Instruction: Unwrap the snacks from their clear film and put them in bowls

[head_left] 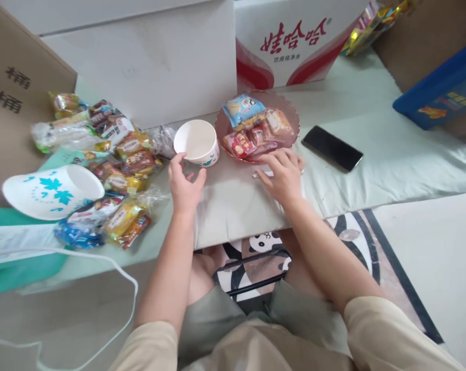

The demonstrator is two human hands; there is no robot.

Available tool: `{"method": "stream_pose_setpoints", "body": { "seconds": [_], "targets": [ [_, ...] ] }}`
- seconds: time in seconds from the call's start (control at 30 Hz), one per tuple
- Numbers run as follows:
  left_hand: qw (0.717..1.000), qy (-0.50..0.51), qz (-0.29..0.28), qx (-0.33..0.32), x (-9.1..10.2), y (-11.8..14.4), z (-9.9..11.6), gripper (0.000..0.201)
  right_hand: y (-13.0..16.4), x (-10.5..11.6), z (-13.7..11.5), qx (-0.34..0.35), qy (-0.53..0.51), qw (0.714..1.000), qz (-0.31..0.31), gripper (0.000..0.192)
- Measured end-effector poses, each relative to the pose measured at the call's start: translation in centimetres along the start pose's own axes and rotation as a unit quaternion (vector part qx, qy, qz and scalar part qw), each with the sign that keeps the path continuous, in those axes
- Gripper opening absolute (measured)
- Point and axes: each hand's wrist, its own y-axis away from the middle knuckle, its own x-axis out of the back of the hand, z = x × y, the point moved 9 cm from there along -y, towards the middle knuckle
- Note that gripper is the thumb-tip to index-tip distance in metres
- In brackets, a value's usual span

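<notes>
A white paper bowl [197, 142] with teal leaf print stands upright on the cloth, its inside bare. At its lower left side is my left hand [185, 183], thumb and fingers apart; a fingertip overlaps the rim, though I cannot tell if it presses on it. My right hand [282, 175] is spread palm down at the front edge of a pink clear scalloped plate [295, 121]. Beneath that hand a small white item [260, 174] partly shows, mostly hidden. The plate holds several wrapped snacks, among them a blue packet [243, 109] and a red packet [240, 144].
A black phone [332, 148] lies right of the plate. Wrapped snacks [134, 154] are heaped at left beside stacked paper bowls [55, 191] on their side. White boxes [148, 67] and a red-and-white carton [294, 46] stand behind. A white cable [130, 288] hangs at front left.
</notes>
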Motion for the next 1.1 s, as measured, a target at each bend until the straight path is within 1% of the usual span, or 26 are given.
{"method": "stream_pose_setpoints", "body": {
  "seconds": [0.1,0.17,0.27,0.37,0.47,0.53,0.63,0.67,0.73,0.8,0.87,0.9,0.93,0.97,1.0,1.03,1.07,1.1],
  "targets": [
    [1.000,-0.027,0.013,0.003,0.2,0.2,-0.2,0.055,-0.4,-0.3,1.1,-0.024,0.001,1.000,0.014,0.018],
    [1.000,-0.011,0.006,0.002,-0.4,0.2,-0.3,0.055,-0.5,0.1,1.9,-0.030,0.003,0.999,0.031,0.018],
    [0.999,0.026,-0.026,0.006,-2.1,0.2,-0.5,0.061,-0.4,1.0,3.7,-0.049,0.012,0.997,0.053,0.016],
    [0.995,0.060,-0.082,0.007,-4.1,0.7,-0.2,0.072,-0.4,1.9,5.1,-0.067,0.016,0.994,0.083,0.017],
    [0.989,0.081,-0.127,-0.001,-5.4,1.1,0.6,0.071,-0.2,2.9,5.4,-0.053,0.003,0.993,0.106,0.034],
    [0.988,0.085,-0.129,0.003,-5.7,1.1,0.8,0.065,-0.1,3.8,5.2,-0.032,-0.012,0.993,0.109,0.041],
    [0.988,0.098,-0.120,0.014,-5.9,1.0,1.2,0.054,-0.3,5.1,5.8,-0.004,-0.021,0.993,0.116,0.040],
    [0.987,0.107,-0.118,0.016,-6.0,1.0,1.3,0.049,-0.6,5.4,6.6,-0.002,-0.018,0.993,0.120,0.040],
    [0.985,0.125,-0.117,0.018,-6.1,1.1,1.8,0.037,-1.5,5.5,9.1,-0.026,-0.012,0.991,0.133,0.044],
    [0.983,0.140,-0.121,0.016,-6.1,1.2,2.2,0.030,-2.5,5.4,13.2,-0.105,-0.026,0.981,0.160,0.050],
    [0.980,0.153,-0.128,0.013,-5.9,1.3,2.4,0.029,-3.5,4.8,17.1,-0.201,-0.053,0.965,0.163,0.050],
    [0.978,0.159,-0.131,0.012,-5.8,1.3,2.4,0.029,-4.0,4.3,18.6,-0.237,-0.072,0.957,0.149,0.050],
    [0.977,0.165,-0.132,0.013,-5.6,1.3,2.4,0.029,-4.5,3.5,19.7,-0.271,-0.099,0.950,0.118,0.046],
    [0.977,0.169,-0.130,0.016,-5.4,1.2,2.2,0.029,-5.0,2.5,20.3,-0.297,-0.135,0.943,0.071,0.039],
    [0.976,0.173,-0.128,0.020,-5.2,1.2,2.1,0.028,-5.3,1.3,20.4,-0.316,-0.174,0.933,0.010,0.032],
    [0.976,0.178,-0.125,0.025,-5.0,1.1,2.0,0.028,-5.4,0.0,19.9,-0.322,-0.211,0.921,-0.060,0.026],
    [0.975,0.185,-0.123,0.030,-4.8,1.1,1.8,0.027,-5.4,-1.1,19.0,-0.313,-0.238,0.910,-0.129,0.025],
    [0.973,0.193,-0.121,0.034,-4.6,1.1,1.8,0.027,-5.4,-1.9,18.0,-0.294,-0.252,0.903,-0.184,0.026]
  ]
}}
